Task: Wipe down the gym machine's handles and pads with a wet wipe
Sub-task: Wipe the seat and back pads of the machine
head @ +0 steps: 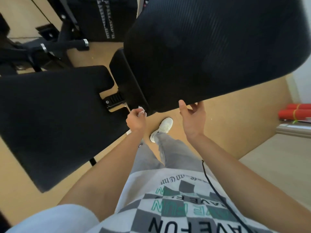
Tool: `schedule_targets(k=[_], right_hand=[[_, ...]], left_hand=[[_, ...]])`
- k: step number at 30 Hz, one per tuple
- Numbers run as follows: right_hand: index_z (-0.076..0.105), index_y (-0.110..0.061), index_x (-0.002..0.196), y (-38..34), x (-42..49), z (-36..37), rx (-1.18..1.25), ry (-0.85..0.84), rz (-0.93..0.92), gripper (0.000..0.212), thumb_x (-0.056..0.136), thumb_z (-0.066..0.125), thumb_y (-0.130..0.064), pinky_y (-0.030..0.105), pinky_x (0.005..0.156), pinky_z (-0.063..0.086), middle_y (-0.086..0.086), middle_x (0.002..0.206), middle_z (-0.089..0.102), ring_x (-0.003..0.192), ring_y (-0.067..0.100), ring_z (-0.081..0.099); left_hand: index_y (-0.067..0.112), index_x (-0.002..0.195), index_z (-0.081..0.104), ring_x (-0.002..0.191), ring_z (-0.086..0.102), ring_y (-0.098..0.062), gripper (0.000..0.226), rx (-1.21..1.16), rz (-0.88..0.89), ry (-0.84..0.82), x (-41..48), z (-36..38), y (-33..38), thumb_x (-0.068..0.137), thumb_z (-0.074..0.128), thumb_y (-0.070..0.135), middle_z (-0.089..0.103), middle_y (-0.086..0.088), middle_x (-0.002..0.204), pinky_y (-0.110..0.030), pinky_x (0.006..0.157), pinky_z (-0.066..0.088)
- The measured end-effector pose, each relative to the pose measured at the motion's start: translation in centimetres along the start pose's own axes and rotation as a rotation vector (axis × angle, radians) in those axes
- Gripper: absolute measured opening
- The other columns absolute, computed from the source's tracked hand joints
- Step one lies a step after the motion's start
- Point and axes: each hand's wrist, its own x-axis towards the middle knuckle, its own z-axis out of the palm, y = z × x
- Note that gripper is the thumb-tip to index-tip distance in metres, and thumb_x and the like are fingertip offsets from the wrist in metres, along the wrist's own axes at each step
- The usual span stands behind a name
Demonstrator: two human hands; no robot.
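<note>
- A large black back pad (218, 52) overhangs both hands, blocking upward reach.
- A flat seat pad (55, 115) fills the left.
- Bare floor (227, 128) lies open between and to the right.

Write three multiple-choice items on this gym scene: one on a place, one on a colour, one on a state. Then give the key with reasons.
1. Where is the wipe?
A. On the floor
B. In the left hand, at the back pad's lower corner
C. On the seat pad

2. What colour are the rolls by the right wall?
A. Red
B. Blue
C. Black

3. How is the right hand?
A. Fisted on a wipe
B. Open, fingers at the back pad's lower edge
C. In a pocket

Key: 1 B, the left hand pinches it by the back pad. 2 A, the rolls are red. 3 B, the right hand is spread and holds nothing.
</note>
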Motion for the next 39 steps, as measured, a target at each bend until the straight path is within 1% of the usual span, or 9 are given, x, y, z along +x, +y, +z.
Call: schedule_targets(k=[4, 10, 13, 17, 19, 22, 27, 32, 39], right_hand=[[0.054, -0.024, 0.133, 0.2, -0.1, 0.0, -0.007, 0.011, -0.018, 0.052, 0.089, 0.075, -0.042, 0.041, 0.092, 0.061, -0.009, 0.118, 0.069, 0.100, 0.010, 0.071], [0.054, -0.030, 0.132, 0.2, -0.1, 0.1, 0.008, -0.004, -0.008, 0.051, 0.087, 0.074, -0.045, 0.043, 0.096, 0.059, -0.010, 0.120, 0.069, 0.107, 0.011, 0.070], [0.055, -0.029, 0.131, 0.2, -0.2, 0.2, 0.007, -0.024, -0.007, 0.052, 0.086, 0.073, -0.048, 0.044, 0.096, 0.059, -0.010, 0.118, 0.070, 0.107, 0.013, 0.071], [0.060, -0.031, 0.120, 0.2, -0.3, 0.3, -0.017, -0.057, 0.038, 0.041, 0.087, 0.069, -0.053, 0.045, 0.094, 0.059, -0.009, 0.111, 0.072, 0.100, 0.016, 0.073], [0.065, -0.032, 0.108, 0.6, -0.9, 0.7, -0.123, -0.136, 0.092, 0.031, 0.088, 0.065, -0.056, 0.047, 0.094, 0.058, -0.009, 0.102, 0.073, 0.099, 0.016, 0.072], [0.073, -0.029, 0.090, 0.7, -2.5, 1.1, -0.335, -0.412, 0.111, 0.011, 0.095, 0.068, -0.037, 0.043, 0.095, 0.058, -0.007, 0.093, 0.074, 0.094, 0.014, 0.072], [0.071, -0.019, 0.120, -2.3, -1.4, 3.7, -0.644, -0.733, -0.256, 0.025, 0.095, 0.070, -0.022, 0.011, 0.086, 0.049, -0.010, 0.109, 0.071, 0.096, -0.002, 0.065], [0.070, -0.020, 0.110, -5.3, 3.0, 10.4, -1.023, -0.923, -0.686, 0.016, 0.095, 0.068, -0.015, 0.029, 0.085, 0.054, -0.002, 0.104, 0.068, 0.094, 0.012, 0.063], [0.070, -0.021, 0.112, -4.8, 6.6, 19.4, -1.662, -1.253, -1.189, 0.019, 0.094, 0.066, -0.018, 0.041, 0.087, 0.057, 0.002, 0.103, 0.069, 0.096, 0.022, 0.065]], left_hand=[[0.018, 0.107, 0.074, 0.097, 0.068, -0.014, 0.014, -0.088, 0.001, -0.001, -1.3, 0.7, 0.0, 0.099, 0.062, 0.016, 0.073, 0.001, 0.104, -0.015, 0.071, 0.045], [0.027, 0.108, 0.072, 0.100, 0.064, -0.005, 0.013, -0.149, 0.184, 0.009, -1.5, 1.2, 1.3, 0.101, 0.063, 0.021, 0.068, 0.009, 0.113, -0.017, 0.083, 0.050], [0.018, 0.115, 0.073, 0.106, 0.066, -0.014, 0.019, -0.118, 0.096, 0.071, 0.2, 0.7, 0.0, 0.101, 0.061, 0.014, 0.071, -0.001, 0.115, -0.024, 0.091, 0.052], [0.013, 0.129, 0.070, 0.111, 0.068, -0.023, 0.029, -0.044, -0.070, -0.035, 1.5, 0.1, -3.0, 0.104, 0.058, 0.019, 0.072, -0.007, 0.120, -0.031, 0.094, 0.053], [0.013, 0.131, 0.069, 0.107, 0.068, -0.020, 0.030, -0.079, -0.089, -0.049, 1.4, 0.1, -3.2, 0.104, 0.057, 0.019, 0.072, -0.005, 0.121, -0.028, 0.089, 0.052], [0.013, 0.124, 0.072, 0.099, 0.064, -0.012, 0.025, -0.167, -0.046, -0.031, 0.7, 0.1, -2.5, 0.102, 0.061, 0.017, 0.071, 0.001, 0.111, -0.024, 0.084, 0.050], [0.018, 0.110, 0.076, 0.093, 0.067, -0.006, 0.015, -0.315, 0.022, -0.005, 0.4, -0.3, -2.3, 0.099, 0.066, 0.022, 0.074, 0.005, 0.101, -0.023, 0.084, 0.054], [0.025, 0.103, 0.070, 0.094, 0.069, -0.007, 0.009, -0.493, 0.055, 0.032, 1.2, -0.3, -1.9, 0.096, 0.072, 0.021, 0.072, 0.006, 0.100, -0.020, 0.079, 0.054], [0.013, 0.117, 0.067, 0.101, 0.073, -0.010, 0.033, -0.784, -0.096, -0.055, 3.5, -0.3, -3.8, 0.088, 0.078, 0.004, 0.075, -0.002, 0.110, -0.022, 0.084, 0.059]])
